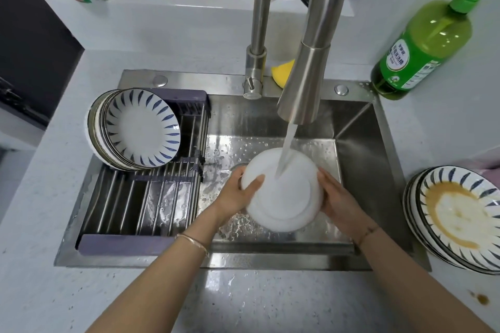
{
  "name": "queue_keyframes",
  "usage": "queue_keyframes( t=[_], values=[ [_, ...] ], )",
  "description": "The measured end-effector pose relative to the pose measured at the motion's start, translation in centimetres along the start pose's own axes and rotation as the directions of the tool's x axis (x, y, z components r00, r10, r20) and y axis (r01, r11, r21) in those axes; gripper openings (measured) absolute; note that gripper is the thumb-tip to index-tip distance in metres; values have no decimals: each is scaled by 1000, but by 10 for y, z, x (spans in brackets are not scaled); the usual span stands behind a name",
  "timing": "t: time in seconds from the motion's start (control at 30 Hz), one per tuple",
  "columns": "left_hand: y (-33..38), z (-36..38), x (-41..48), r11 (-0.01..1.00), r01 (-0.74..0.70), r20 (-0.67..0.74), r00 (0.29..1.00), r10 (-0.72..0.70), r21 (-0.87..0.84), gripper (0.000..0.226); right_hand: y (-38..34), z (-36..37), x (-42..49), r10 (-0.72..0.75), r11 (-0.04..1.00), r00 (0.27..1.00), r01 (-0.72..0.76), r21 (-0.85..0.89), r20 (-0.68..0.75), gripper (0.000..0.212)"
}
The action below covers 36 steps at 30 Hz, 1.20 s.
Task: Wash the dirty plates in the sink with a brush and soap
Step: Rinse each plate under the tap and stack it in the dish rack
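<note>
My left hand (238,193) and right hand (339,199) grip opposite rims of round white plate (284,197), underside up, between them in steel sink (365,159), under tap stream (288,142). Stack of sauce-stained blue-striped plates (460,213) waits on worktop (270,300), nearer right hand.

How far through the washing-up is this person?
Done: clean blue-striped white plates stand stacked in the grey drying rack. In hand: left hand and right hand hold a white plate under water running from the steel tap. Left: brown-stained striped plates wait stacked on the right-hand counter.
</note>
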<state>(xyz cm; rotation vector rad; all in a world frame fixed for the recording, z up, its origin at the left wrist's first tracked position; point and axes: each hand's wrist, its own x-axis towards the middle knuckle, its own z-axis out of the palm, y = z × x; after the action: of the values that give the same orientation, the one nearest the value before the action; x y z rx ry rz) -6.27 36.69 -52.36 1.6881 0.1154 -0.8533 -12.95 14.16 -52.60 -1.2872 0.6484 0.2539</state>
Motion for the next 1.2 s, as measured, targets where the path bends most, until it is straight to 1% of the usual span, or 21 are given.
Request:
queue_keyframes(
  t=[0.1,0.3,0.43,0.5,0.57,0.67,0.73,0.77,0.8,0.83,0.87,0.93,1.0,1.03,1.07,1.1,1.13,1.2],
  values=[
    [3,-9,0,999,-17,-4,1000,17,-37,47,-19,8,-2,-25,1000,998,26,-2,63,37],
    [8,-30,0,997,1,-105,994,-9,-75,49,-36,31,1,-16,998,980,3,66,196,37],
    [8,-39,-4,997,23,-100,994,-31,-78,47,-28,34,9,49,996,982,-61,60,185,36],
    [9,-37,-7,998,36,-77,996,-40,-56,44,-23,30,9,76,994,982,-87,61,174,37],
    [10,-30,-9,998,49,-42,998,-51,-48,47,-23,25,4,90,993,985,-100,64,146,38],
    [15,-15,-10,995,84,95,992,-79,-54,55,-29,16,-7,73,992,994,-81,102,80,37],
    [23,-5,-13,990,124,178,978,-110,-72,56,-36,16,-15,22,999,999,-24,43,48,32],
    [27,-1,-14,984,149,203,971,-127,-96,56,-40,19,-19,-20,1000,999,20,-13,39,28],
    [30,4,-13,975,176,229,963,-142,-136,55,-42,24,-23,-77,991,997,80,-104,30,23],
    [35,7,-13,961,205,251,956,-155,-185,55,-45,29,-28,-151,964,988,153,-219,28,17],
    [40,11,-13,946,225,263,951,-161,-235,54,-46,35,-32,-241,907,970,239,-346,36,13],
    [51,16,-12,919,231,266,953,-147,-320,51,-42,48,-40,-401,743,909,395,-540,112,12],
    [59,21,-13,924,166,228,970,-89,-344,46,-31,63,-47,-507,547,832,513,-661,226,20],
    [61,22,-13,932,123,194,979,-58,-341,40,-24,69,-50,-536,456,799,546,-703,273,27],
    [59,22,-11,934,88,154,987,-36,-345,31,-18,73,-51,-546,396,780,561,-727,305,34],
    [57,22,-11,930,65,114,993,-26,-361,24,-14,75,-52,-539,374,775,571,-731,330,37],
    [54,20,-11,920,52,82,996,-22,-388,20,-10,74,-52,-514,388,781,580,-716,354,37],
    [49,18,-12,883,40,51,999,-18,-468,21,-8,69,-50,-455,472,806,578,-665,378,34]
  ],
)
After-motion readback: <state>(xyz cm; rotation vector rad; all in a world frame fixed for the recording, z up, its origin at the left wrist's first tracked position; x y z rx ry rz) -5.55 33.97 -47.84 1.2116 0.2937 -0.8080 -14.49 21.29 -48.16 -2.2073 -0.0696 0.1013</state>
